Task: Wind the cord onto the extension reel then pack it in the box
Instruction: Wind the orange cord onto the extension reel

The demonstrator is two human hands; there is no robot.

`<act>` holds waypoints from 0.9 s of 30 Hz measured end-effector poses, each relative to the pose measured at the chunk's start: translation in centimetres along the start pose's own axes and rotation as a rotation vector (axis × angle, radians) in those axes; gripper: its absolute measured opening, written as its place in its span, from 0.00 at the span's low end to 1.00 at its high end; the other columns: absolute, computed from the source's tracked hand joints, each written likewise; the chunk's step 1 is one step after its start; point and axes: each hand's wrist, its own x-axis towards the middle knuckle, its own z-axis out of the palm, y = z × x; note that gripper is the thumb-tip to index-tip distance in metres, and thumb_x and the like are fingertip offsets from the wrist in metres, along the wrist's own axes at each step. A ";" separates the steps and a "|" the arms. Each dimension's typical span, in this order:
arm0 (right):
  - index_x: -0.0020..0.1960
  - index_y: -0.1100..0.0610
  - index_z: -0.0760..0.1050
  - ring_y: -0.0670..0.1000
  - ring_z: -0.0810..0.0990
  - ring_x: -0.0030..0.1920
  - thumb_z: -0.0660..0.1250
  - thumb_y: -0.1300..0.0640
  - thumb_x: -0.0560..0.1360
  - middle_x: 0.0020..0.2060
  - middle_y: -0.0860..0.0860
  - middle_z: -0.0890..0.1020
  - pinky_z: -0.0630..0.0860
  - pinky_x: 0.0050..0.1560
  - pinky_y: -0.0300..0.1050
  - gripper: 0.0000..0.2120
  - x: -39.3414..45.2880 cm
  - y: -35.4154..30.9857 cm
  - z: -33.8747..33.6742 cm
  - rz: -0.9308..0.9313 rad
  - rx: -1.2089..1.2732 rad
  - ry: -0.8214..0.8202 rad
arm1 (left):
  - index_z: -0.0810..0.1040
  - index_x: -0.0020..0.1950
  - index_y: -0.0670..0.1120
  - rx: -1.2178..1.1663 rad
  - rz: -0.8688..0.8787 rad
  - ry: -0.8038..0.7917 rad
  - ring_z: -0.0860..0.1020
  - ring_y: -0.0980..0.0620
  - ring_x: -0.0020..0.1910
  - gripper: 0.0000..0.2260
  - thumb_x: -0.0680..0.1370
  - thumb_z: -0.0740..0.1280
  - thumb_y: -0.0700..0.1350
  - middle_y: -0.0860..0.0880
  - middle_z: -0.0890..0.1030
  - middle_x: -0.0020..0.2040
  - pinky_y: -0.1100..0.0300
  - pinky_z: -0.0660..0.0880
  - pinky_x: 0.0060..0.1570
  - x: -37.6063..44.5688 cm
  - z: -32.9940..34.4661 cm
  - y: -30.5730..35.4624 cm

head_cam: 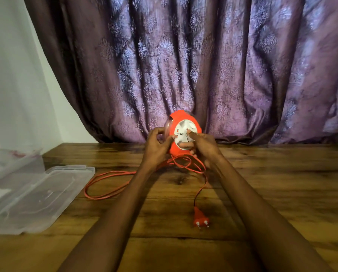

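An orange extension reel with a white socket face is held upright above the far side of the wooden table. My left hand grips its left side, thumb on the white face. My right hand holds its right side with a finger pressed on the white centre. The orange cord hangs from the reel's bottom, loops across the table to the left and back, and ends in an orange two-pin plug lying between my forearms. A clear plastic box stands at the left table edge.
The box's clear lid lies flat on the table beside the box, near the cord loop. A purple patterned curtain hangs directly behind the table. A white wall is at the left.
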 end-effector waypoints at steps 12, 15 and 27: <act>0.67 0.42 0.75 0.57 0.78 0.56 0.62 0.48 0.75 0.65 0.55 0.76 0.76 0.50 0.52 0.20 -0.2 0.0 -1.8 -1.149 -1.351 -0.097 | 0.79 0.36 0.46 -0.297 -0.237 0.009 0.72 0.57 0.29 0.09 0.77 0.70 0.44 0.52 0.78 0.30 0.63 0.70 0.31 1.6 -2.8 1.2; 0.67 0.38 0.72 0.55 0.75 0.61 0.60 0.35 0.71 0.69 0.53 0.72 0.75 0.52 0.50 0.25 -0.5 0.2 -1.8 -1.137 -1.383 -0.126 | 0.83 0.40 0.45 -0.350 -0.280 -0.044 0.76 0.53 0.33 0.07 0.77 0.70 0.45 0.48 0.82 0.35 0.61 0.75 0.34 1.4 -3.0 1.5; 0.62 0.46 0.79 0.51 0.80 0.52 0.65 0.58 0.77 0.58 0.50 0.78 0.78 0.50 0.52 0.15 -0.3 1.8 -1.0 -1.019 -0.998 -0.085 | 0.77 0.37 0.45 -0.224 -0.317 0.056 0.66 0.57 0.22 0.11 0.77 0.70 0.48 0.49 0.71 0.28 0.66 0.66 0.22 1.5 -3.0 1.0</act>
